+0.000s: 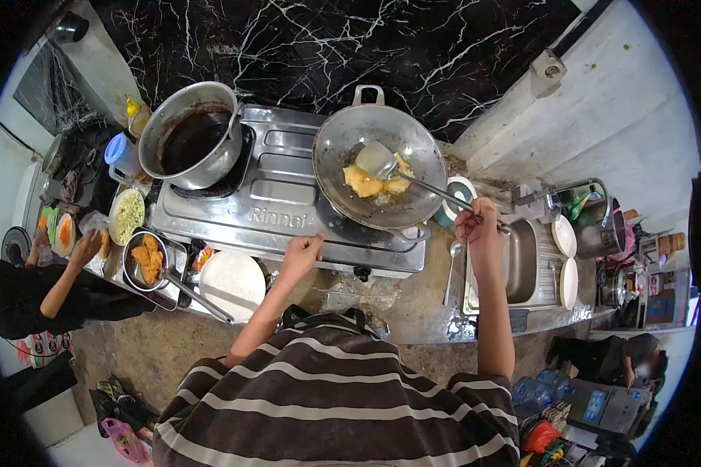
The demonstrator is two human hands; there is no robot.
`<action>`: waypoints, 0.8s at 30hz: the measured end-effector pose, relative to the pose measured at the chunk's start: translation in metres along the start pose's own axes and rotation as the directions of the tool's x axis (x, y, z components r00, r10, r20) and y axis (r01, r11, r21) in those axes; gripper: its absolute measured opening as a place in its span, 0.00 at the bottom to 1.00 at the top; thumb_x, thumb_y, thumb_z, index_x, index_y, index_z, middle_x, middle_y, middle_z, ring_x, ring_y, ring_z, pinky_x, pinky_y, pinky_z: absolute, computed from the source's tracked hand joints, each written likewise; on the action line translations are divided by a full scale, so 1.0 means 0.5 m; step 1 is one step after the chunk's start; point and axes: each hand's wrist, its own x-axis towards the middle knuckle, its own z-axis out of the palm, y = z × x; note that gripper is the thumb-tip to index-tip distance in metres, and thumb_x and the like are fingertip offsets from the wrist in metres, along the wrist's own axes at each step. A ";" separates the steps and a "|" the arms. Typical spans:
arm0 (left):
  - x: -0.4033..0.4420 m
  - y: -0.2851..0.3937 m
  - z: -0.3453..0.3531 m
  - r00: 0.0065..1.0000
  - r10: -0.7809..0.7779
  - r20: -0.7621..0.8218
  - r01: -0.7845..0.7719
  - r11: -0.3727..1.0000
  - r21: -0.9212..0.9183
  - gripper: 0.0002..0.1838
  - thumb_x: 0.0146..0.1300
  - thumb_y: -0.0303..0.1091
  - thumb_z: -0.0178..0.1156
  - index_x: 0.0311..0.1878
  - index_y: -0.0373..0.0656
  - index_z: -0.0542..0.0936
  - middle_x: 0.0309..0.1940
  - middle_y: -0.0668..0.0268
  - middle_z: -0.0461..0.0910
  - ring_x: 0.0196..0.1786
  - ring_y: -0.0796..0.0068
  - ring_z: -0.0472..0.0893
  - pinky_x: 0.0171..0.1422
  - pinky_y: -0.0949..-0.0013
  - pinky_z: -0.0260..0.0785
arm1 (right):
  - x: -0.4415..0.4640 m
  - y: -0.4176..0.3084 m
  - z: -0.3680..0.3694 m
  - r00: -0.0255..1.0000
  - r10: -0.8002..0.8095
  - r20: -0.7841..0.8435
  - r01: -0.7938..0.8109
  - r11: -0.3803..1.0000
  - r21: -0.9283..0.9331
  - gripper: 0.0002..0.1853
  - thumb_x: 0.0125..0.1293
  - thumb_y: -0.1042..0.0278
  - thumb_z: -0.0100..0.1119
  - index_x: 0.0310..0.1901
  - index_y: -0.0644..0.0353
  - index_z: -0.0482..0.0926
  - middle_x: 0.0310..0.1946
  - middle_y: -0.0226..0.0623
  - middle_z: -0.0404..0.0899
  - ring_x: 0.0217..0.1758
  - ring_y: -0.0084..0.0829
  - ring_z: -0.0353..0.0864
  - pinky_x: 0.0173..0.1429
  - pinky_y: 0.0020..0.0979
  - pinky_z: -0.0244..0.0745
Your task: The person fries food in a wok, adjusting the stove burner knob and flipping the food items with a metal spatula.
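My right hand (479,220) is closed round the handle of a metal spatula (377,160). The spatula's blade is inside a wok (337,135), touching yellow-orange pieces of food (364,182) in the bottom. The wok sits over the right burner of a steel Rinnai stove (276,191). My left hand (304,254) is held near the stove's front edge, left of the knob, fingers curled in; whether anything is between them is too small to tell.
A large pot (152,137) with dark contents stands on the left burner. Fried pieces lie in a strainer (163,247) beside a white plate (232,285). A sink (519,261) is at right. A co-worker's arm (64,284) reaches in at far left; another person (642,358) is at far right.
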 end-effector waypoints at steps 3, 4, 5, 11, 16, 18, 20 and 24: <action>-0.005 0.013 -0.002 0.998 -0.063 0.007 0.063 0.998 0.017 0.32 0.68 0.52 0.53 0.13 0.39 0.74 0.06 0.73 0.63 0.12 0.82 0.63 0.19 0.71 0.52 | -0.013 -0.008 0.010 0.999 -0.032 0.000 0.032 0.993 -0.111 0.14 0.73 0.57 0.43 0.34 0.57 0.68 0.24 0.41 0.77 0.21 0.23 0.70 0.26 0.25 0.64; 0.000 0.005 -0.002 0.998 -0.057 0.010 0.057 0.998 0.018 0.32 0.68 0.53 0.53 0.12 0.40 0.73 0.06 0.73 0.63 0.11 0.82 0.64 0.18 0.72 0.52 | -0.013 -0.008 0.012 0.997 -0.073 0.005 0.073 0.988 -0.138 0.14 0.74 0.58 0.42 0.34 0.57 0.68 0.24 0.41 0.77 0.21 0.23 0.71 0.26 0.25 0.64; 0.003 -0.002 -0.002 0.999 -0.050 0.014 0.050 0.999 0.019 0.32 0.68 0.54 0.53 0.12 0.41 0.72 0.06 0.72 0.64 0.10 0.81 0.65 0.17 0.74 0.53 | -0.012 -0.009 0.013 0.993 -0.115 0.011 0.115 0.980 -0.165 0.14 0.74 0.59 0.41 0.34 0.58 0.68 0.24 0.41 0.77 0.21 0.23 0.71 0.25 0.24 0.64; 0.002 -0.001 0.000 0.998 -0.054 0.010 0.055 0.998 -0.020 0.32 0.68 0.53 0.54 0.12 0.41 0.72 0.06 0.73 0.64 0.11 0.81 0.64 0.17 0.74 0.53 | 0.015 0.017 0.017 0.993 -0.114 -0.029 0.110 0.987 -0.120 0.13 0.74 0.61 0.40 0.34 0.59 0.68 0.24 0.41 0.77 0.21 0.23 0.71 0.25 0.24 0.65; -0.001 0.005 0.000 0.999 -0.054 -0.001 0.054 0.998 -0.012 0.31 0.68 0.53 0.54 0.12 0.40 0.72 0.06 0.72 0.64 0.11 0.81 0.64 0.17 0.74 0.52 | 0.037 0.043 0.019 0.996 -0.082 -0.021 0.079 0.991 -0.105 0.12 0.74 0.62 0.40 0.34 0.58 0.67 0.24 0.40 0.77 0.21 0.23 0.72 0.24 0.25 0.65; -0.003 0.009 0.000 0.998 -0.057 0.000 0.057 0.998 -0.016 0.31 0.68 0.53 0.54 0.13 0.40 0.72 0.06 0.72 0.64 0.11 0.81 0.64 0.17 0.74 0.52 | 0.039 0.045 0.022 0.997 -0.075 -0.015 0.073 0.991 -0.112 0.12 0.74 0.61 0.40 0.34 0.57 0.67 0.24 0.40 0.76 0.21 0.23 0.72 0.23 0.25 0.66; -0.006 0.016 -0.001 0.998 -0.061 -0.003 0.061 0.998 -0.007 0.31 0.68 0.53 0.54 0.13 0.40 0.72 0.06 0.72 0.64 0.11 0.81 0.64 0.17 0.74 0.53 | 0.037 0.039 0.028 0.996 -0.081 -0.023 0.076 0.986 -0.148 0.12 0.73 0.62 0.39 0.34 0.57 0.67 0.23 0.40 0.76 0.19 0.24 0.72 0.22 0.25 0.66; -0.002 0.009 -0.001 0.997 -0.071 -0.002 0.071 0.997 -0.007 0.31 0.68 0.52 0.54 0.12 0.40 0.72 0.06 0.72 0.64 0.11 0.82 0.64 0.18 0.74 0.53 | 0.036 0.032 0.031 0.996 -0.092 -0.010 0.089 0.982 -0.166 0.12 0.73 0.63 0.40 0.33 0.58 0.67 0.23 0.41 0.76 0.18 0.24 0.71 0.22 0.25 0.66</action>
